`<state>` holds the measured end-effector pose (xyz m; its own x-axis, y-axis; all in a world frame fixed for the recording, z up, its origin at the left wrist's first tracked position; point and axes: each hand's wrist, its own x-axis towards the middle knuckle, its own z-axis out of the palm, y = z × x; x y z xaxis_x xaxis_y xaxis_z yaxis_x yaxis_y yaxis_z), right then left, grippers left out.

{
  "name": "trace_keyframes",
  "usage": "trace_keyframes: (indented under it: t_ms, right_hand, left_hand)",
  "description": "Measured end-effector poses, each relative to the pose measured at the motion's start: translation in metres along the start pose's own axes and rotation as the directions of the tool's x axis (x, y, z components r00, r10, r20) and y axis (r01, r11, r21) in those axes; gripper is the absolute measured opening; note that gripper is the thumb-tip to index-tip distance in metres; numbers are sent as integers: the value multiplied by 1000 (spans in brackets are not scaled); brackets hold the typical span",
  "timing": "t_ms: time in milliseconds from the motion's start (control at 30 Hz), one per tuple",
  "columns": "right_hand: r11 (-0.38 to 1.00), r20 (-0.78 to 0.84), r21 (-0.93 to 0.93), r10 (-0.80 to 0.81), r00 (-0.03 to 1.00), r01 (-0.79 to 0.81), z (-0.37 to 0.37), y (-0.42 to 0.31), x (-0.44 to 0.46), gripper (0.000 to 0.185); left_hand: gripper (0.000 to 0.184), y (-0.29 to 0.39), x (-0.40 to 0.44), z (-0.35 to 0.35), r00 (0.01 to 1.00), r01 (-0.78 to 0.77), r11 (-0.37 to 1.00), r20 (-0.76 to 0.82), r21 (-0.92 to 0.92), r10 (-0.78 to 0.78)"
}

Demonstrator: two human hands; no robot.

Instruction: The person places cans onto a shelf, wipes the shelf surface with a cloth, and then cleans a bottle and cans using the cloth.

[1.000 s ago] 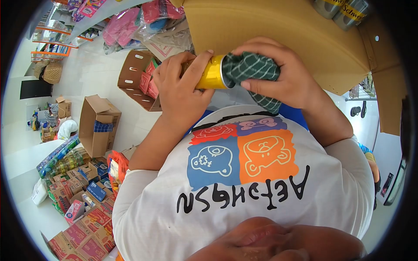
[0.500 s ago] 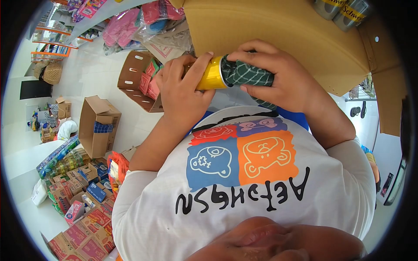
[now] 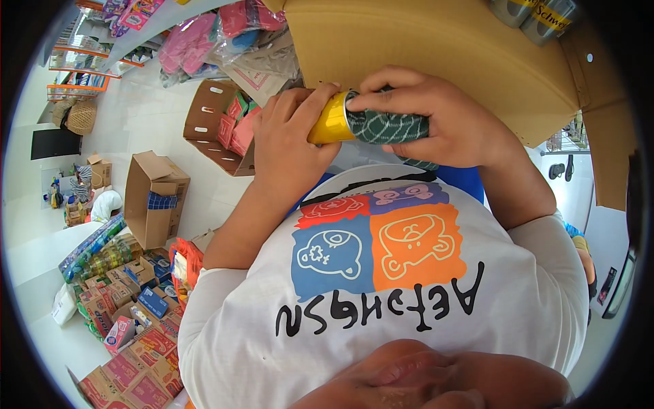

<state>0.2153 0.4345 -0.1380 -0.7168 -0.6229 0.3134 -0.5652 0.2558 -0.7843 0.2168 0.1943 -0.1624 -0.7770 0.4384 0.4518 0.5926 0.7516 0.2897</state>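
A yellow can (image 3: 332,121) lies sideways in front of my chest, its end rim facing right. My left hand (image 3: 294,126) is wrapped round its body and hides the far end. My right hand (image 3: 430,112) grips a dark green cloth (image 3: 392,127) with white lines, bunched against the can's rimmed end. The fingertips of that hand press the cloth at the rim. A loose part of the cloth hangs below the right hand.
A large cardboard box (image 3: 436,41) stands just beyond my hands, with Schweppes cans (image 3: 547,20) at its far right. An open carton (image 3: 204,126) of red and green packs is to the left. Another carton (image 3: 146,198) and stacked boxed goods (image 3: 139,361) sit on the floor.
My right fingers have shifted left to the can's rim, with the cloth pressed there. The can has tilted slightly, and my left hand keeps its hold.
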Motion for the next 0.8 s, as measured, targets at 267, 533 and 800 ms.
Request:
trace_keyframes:
  t_ms: [267, 533, 800]
  right_hand:
    - [994, 144, -73, -70, 987, 81, -7, -6, -4, 49]
    - [976, 164, -215, 62, 984, -26, -12, -7, -12, 48]
    - [858, 25, -509, 92, 995, -67, -4, -21, -16, 46]
  left_hand:
    - [66, -1, -2, 0, 999, 36, 995, -3, -98, -36]
    - [58, -1, -4, 7, 994, -43, 994, -101, -102, 33]
    - [61, -4, -5, 10, 996, -75, 994, -52, -82, 71]
